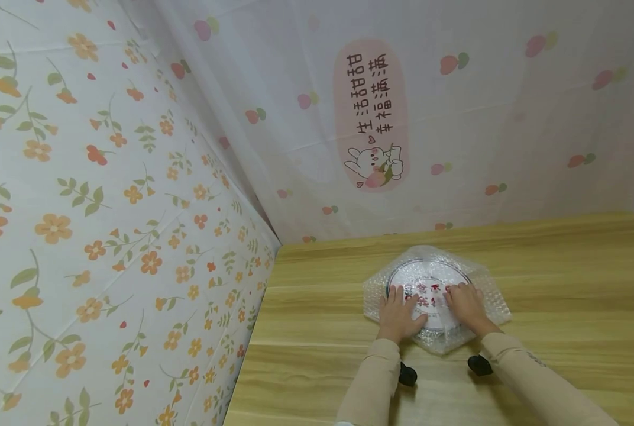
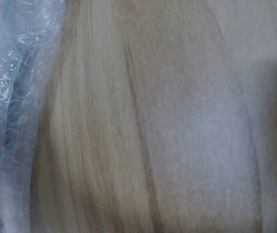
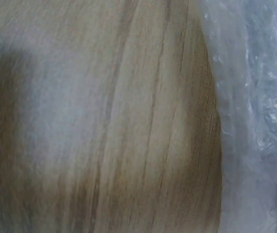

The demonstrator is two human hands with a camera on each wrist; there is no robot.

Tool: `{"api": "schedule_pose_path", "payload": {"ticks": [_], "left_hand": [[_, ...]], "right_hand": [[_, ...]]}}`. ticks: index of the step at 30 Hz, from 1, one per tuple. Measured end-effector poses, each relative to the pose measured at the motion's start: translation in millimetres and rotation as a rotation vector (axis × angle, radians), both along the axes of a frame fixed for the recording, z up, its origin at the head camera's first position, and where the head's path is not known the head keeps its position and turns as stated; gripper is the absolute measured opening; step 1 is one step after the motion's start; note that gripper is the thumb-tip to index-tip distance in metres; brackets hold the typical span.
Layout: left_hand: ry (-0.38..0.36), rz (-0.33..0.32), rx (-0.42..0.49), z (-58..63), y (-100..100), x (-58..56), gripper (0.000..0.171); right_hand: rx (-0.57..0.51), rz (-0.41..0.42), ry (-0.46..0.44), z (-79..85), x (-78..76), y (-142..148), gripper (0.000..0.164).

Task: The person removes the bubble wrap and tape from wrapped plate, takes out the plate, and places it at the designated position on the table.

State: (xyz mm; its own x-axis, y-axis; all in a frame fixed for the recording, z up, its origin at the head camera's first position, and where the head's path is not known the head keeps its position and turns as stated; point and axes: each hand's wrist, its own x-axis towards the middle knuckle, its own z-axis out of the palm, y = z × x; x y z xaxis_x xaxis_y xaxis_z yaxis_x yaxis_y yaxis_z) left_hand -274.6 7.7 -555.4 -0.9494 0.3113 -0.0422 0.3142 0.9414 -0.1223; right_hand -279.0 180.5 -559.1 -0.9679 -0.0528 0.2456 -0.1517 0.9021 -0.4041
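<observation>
Red lettering [image 1: 425, 301] on the wrapped disc [image 1: 426, 272] shows only in head view.

Left arm: a long beige cloth sleeve [image 1: 372, 381] with creased cuff above the bare left hand [image 1: 398, 318], and a pale edging [image 1: 345, 423] at its lower visible end. Right arm: a matching beige cloth sleeve [image 1: 548, 381] above the bare right hand [image 1: 467, 305], bearing a small dark grey marking [image 1: 536, 358], illegible. A rounded black fitting [image 1: 408, 374] shows at the left cuff's inner edge, a second rounded black fitting [image 1: 479, 365] at the right's.

Homelike setting, exact kind unclear: wood-grain table [image 1: 306, 307], flowered cloth [image 1: 109, 213] left, fruit-print cloth [image 1: 285, 148] with cartoon rabbit [image 1: 371, 158] behind.
</observation>
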Motion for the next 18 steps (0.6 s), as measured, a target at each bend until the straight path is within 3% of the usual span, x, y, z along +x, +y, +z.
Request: {"api": "schedule_pose_path", "payload": {"ticks": [18], "left_hand": [[0.024, -0.028, 0.027, 1.1, -2.4, 2.2, 0.055]], "right_hand": [[0.002, 0.016, -0.020, -4.6, -2.5, 1.9, 0.017]]}}
